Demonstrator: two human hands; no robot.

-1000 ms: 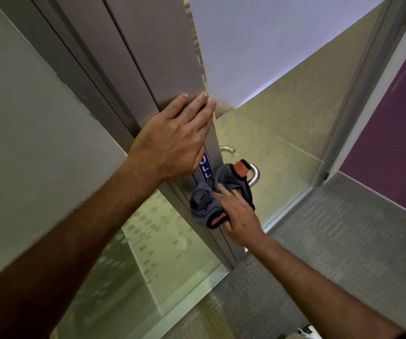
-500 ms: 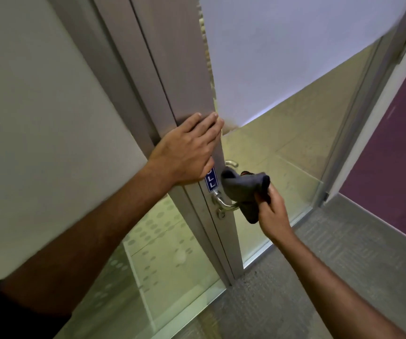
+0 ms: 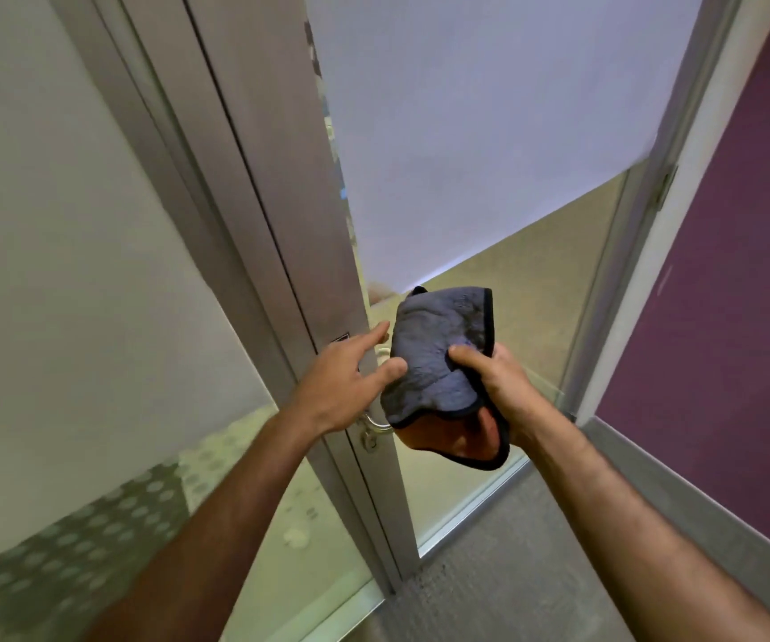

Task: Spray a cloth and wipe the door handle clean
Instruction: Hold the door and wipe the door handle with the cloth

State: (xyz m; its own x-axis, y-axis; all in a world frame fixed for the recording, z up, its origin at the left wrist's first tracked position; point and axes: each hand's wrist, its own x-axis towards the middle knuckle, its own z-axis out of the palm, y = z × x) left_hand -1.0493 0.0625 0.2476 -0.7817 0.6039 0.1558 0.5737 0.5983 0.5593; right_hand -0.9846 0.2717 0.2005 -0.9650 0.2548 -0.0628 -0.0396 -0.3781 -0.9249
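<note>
My right hand [image 3: 496,386] grips a grey cloth [image 3: 434,359] with a black hem and an orange underside, held up in front of the glass door. My left hand [image 3: 350,377] reaches toward it with fingers spread, the thumb tip touching the cloth's left edge. The silver door handle [image 3: 376,423] shows only as a curved piece below my left hand; the rest is hidden behind the hand and the cloth. A keyhole sits just under the handle. No spray bottle is in view.
The door's metal stile [image 3: 290,201] runs up the middle, with frosted glass panels [image 3: 443,132] on either side. A purple wall [image 3: 721,294] stands at the right. Grey carpet [image 3: 513,572] covers the floor below.
My right hand pulled the cloth off the handle and lifted it, partly unfolded. My left hand came off the door's edge and moved down toward the cloth.
</note>
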